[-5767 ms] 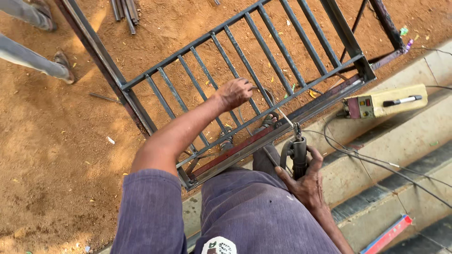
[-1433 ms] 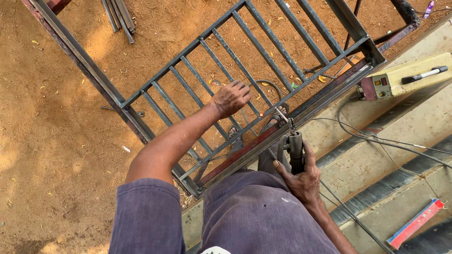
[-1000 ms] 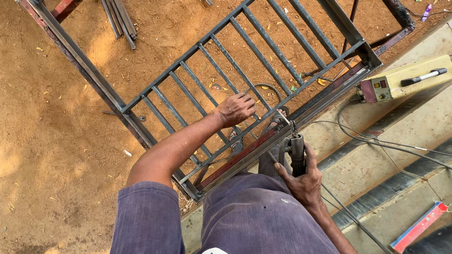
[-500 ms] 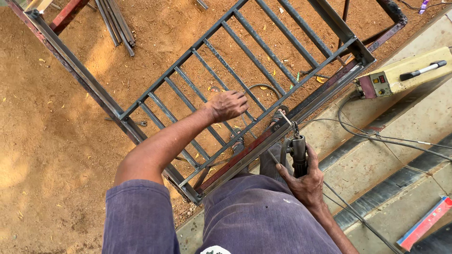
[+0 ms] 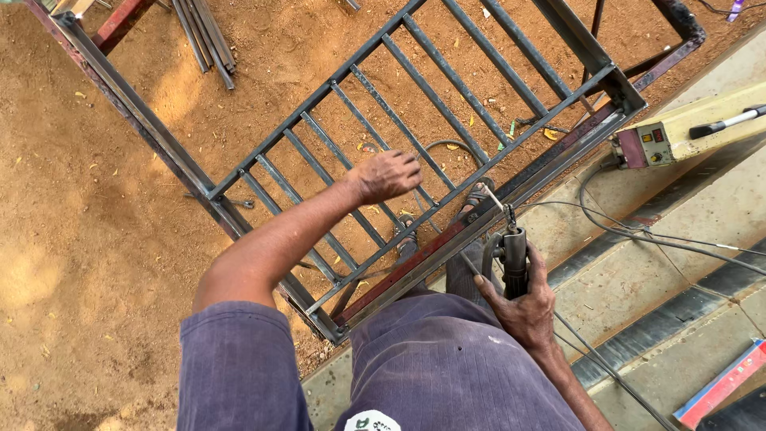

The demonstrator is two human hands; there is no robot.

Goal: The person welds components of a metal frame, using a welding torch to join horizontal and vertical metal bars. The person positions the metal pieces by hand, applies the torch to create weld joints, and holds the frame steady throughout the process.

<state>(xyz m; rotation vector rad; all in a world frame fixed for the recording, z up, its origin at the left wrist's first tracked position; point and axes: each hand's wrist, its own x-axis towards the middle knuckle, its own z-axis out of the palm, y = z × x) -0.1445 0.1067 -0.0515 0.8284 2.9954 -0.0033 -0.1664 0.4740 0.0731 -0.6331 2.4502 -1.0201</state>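
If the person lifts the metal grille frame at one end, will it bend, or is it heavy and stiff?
The metal grille frame is probably stiff: its bars join thick rails at both ends. It likely feels heavy, being long, all steel. Lying flat on the dirt ground, it should drag rather than roll. The left hand rests on one bar; the right hand holds the welding electrode holder.

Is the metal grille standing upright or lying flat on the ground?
Lying flat. The metal grille rests on the dirt ground, soil showing between its bars; the left hand rests on a bar from above.
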